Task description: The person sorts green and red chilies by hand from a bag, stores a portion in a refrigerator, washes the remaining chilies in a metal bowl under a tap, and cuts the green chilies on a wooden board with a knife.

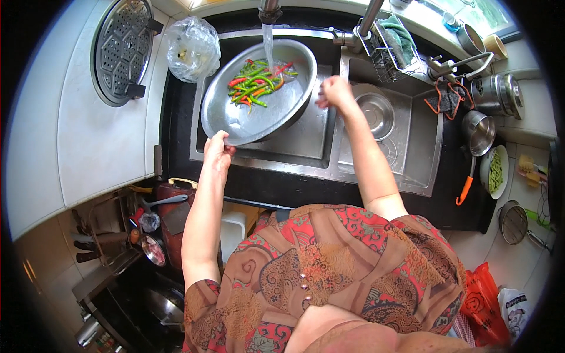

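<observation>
My left hand (217, 151) grips the near-left rim of a metal basin (269, 119), thumb on top. Tilted over the left sink bowl (304, 152), the basin holds water with red, green and orange chili peppers (254, 88). From the faucet (269, 13), a stream of water (268, 44) falls among the peppers. Just beyond the basin's right rim is my right hand (335, 92), over the sink divider. Its fingers are curled in, with nothing visible in them.
A metal bowl (375, 114) stands in the right sink bowl. Left of the basin is a clear plastic bag (193, 49). A wire rack (388, 57) holds a green cloth (397, 35). On the right counter are an orange-handled ladle (476, 137) and a bowl of green beans (496, 170).
</observation>
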Tool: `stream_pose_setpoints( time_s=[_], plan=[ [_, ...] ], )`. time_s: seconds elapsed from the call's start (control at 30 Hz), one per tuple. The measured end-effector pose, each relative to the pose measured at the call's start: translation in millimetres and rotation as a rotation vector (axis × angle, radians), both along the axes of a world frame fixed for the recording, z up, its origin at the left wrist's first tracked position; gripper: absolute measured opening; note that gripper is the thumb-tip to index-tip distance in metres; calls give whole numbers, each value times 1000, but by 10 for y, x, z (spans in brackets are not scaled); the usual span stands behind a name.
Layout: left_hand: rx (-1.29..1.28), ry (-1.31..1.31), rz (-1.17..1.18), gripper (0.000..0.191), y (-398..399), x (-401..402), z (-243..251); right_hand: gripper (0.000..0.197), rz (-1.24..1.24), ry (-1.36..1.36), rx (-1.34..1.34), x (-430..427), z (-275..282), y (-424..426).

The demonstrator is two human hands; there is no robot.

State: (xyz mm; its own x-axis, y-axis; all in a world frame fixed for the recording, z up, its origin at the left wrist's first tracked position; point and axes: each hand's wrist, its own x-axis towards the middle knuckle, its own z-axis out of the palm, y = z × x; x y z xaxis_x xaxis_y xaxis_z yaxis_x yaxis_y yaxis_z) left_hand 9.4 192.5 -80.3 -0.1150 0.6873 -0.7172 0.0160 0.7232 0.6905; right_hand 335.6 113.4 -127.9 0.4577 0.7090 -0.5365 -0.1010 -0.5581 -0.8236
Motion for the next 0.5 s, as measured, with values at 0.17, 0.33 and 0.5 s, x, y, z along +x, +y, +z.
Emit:
stream_pose_setpoints(
  time_s=[0.17,0.33,0.5],
  plan=[
    [-13,-91,147,18,85,83,50,9,767,-515,-202,-812,-710,230],
    [-16,-188,117,28,102,-47,47,11,753,-443,-76,-1255,-940,633],
    [-32,-202,84,44,-10,-235,319,13,761,-426,-77,-1346,-1235,795]
  ],
)
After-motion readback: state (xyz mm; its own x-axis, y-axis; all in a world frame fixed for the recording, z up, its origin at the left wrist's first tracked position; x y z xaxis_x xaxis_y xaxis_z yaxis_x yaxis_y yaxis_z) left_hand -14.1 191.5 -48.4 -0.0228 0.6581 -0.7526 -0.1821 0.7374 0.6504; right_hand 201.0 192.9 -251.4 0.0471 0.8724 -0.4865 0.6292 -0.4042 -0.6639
